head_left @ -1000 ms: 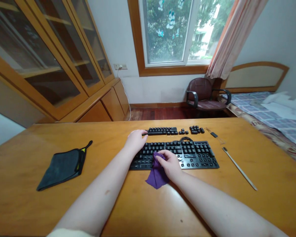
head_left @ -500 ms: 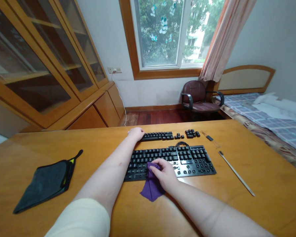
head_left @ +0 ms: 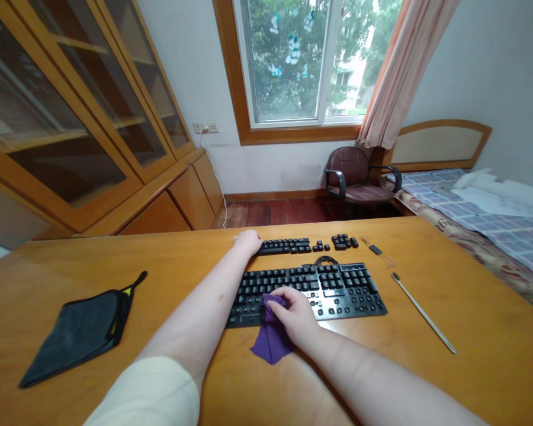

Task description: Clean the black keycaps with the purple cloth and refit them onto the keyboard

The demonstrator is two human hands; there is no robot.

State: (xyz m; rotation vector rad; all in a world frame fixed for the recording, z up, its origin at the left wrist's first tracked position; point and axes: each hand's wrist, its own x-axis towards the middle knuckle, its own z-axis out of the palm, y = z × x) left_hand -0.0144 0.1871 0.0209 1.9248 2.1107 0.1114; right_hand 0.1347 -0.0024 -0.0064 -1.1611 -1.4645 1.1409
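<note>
A black keyboard [head_left: 333, 287] lies on the wooden table [head_left: 471, 307]. My right hand [head_left: 295, 313] presses a purple cloth [head_left: 269, 343] onto its lower left keys; the cloth hangs over the keyboard's front edge. Behind the keyboard lies a row of loose black keycaps [head_left: 286, 245] with smaller groups [head_left: 344, 241] to the right. My left hand [head_left: 247, 241] reaches to the left end of that row, fingers curled over it. Whether it grips a keycap I cannot tell.
A dark grey pouch with a yellow-edged zip [head_left: 77, 331] lies at the table's left. A long thin metal tool [head_left: 421, 310] and a small black piece [head_left: 375, 249] lie right of the keyboard. Beyond the table stand a brown chair [head_left: 359, 174], a bed and glass-door cabinets.
My left hand has moved from the keyboard's top left corner back to the left end of the keycap row. The right hand stays on the cloth. The view has shifted slightly.
</note>
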